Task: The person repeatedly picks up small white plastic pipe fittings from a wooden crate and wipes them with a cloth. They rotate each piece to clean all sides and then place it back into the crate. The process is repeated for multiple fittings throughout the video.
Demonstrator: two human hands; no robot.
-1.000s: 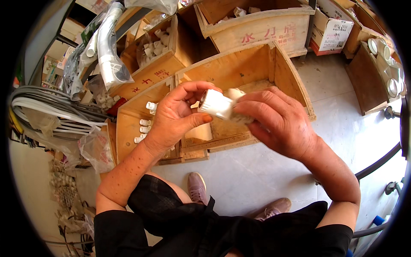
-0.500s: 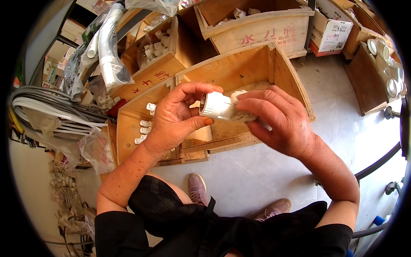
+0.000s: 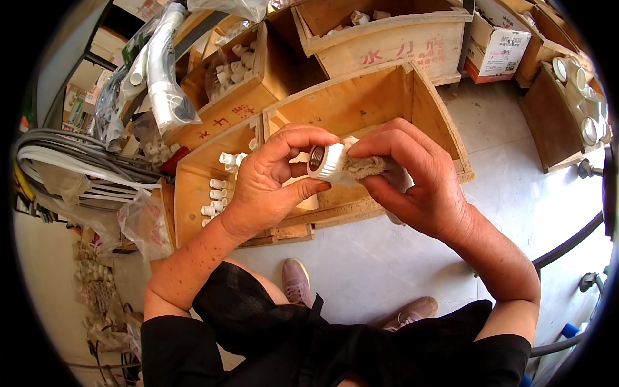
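Observation:
Between my hands is a white plastic pipe fitting (image 3: 332, 161) with a ribbed collar and a threaded opening that faces left. Thumb and fingers of my left hand (image 3: 267, 171) pinch its collar end. My right hand (image 3: 422, 174) grips a beige cloth (image 3: 364, 166) pressed around the fitting's other end, which the cloth and fingers partly hide. Both hands are above the front edge of a wooden box (image 3: 425, 109). Several small white fittings (image 3: 218, 193) stand in the compartment beyond my left wrist.
Behind are more wooden boxes (image 3: 393, 51) with white fittings. Bagged white pipe (image 3: 164, 71) and coiled grey hoses (image 3: 71, 155) lie at the left. A carton (image 3: 500, 51) and a wooden crate with white pipe pieces (image 3: 583, 103) are at the right. My shoes (image 3: 296, 282) rest on the grey floor.
The fitting has turned, so its threaded opening shows more toward me, and it sits slightly farther right. The cloth in my right hand has shifted around it.

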